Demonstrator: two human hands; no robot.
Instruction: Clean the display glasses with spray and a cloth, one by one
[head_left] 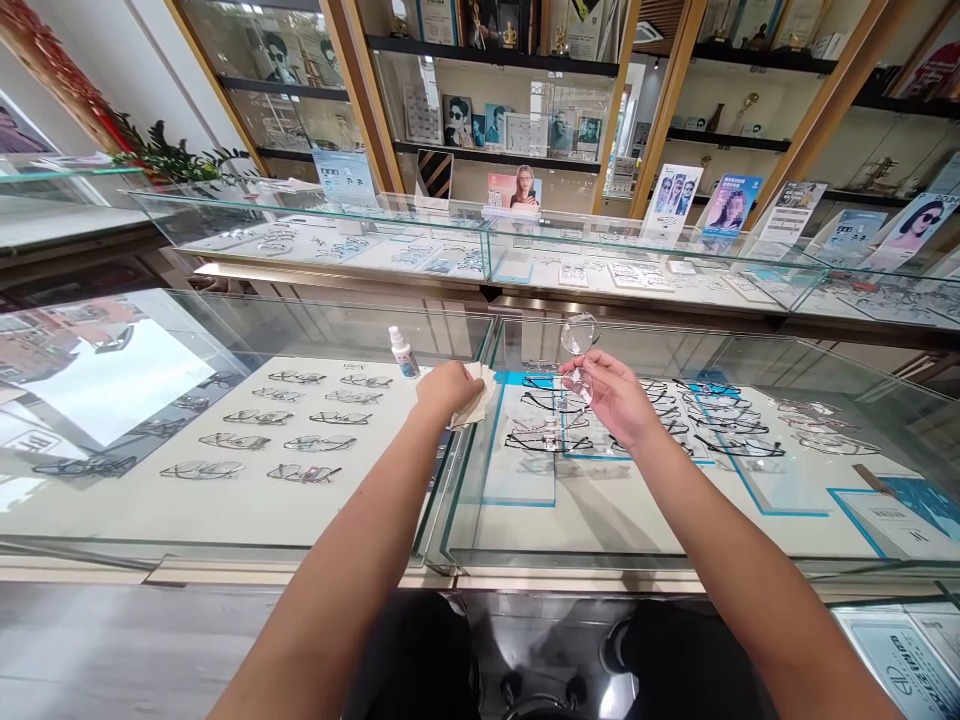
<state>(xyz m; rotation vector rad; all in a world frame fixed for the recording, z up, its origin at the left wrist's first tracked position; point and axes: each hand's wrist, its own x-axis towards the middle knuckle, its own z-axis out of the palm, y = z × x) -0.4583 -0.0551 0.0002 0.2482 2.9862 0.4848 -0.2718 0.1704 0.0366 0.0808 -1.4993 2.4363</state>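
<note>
My left hand (448, 388) is closed on a beige cleaning cloth (474, 402), over the seam between two glass display cases. Just left of it, a small white spray bottle (403, 352) stands on the glass top. Pinched in the fingers of my right hand (616, 395) is a pair of eyeglasses (580, 334) with clear round lenses. The glasses are turned on end, one lens above the fingers and the other below. A gap separates the cloth from the glasses.
Rows of eyeglasses (321, 443) lie inside the left display case, and more frames (739, 420) inside the right one. Behind runs another glass counter (420, 250) with several upright advertising cards (673, 195). Shelves (491, 153) line the back wall. My legs (412, 650) are below the counter's front edge.
</note>
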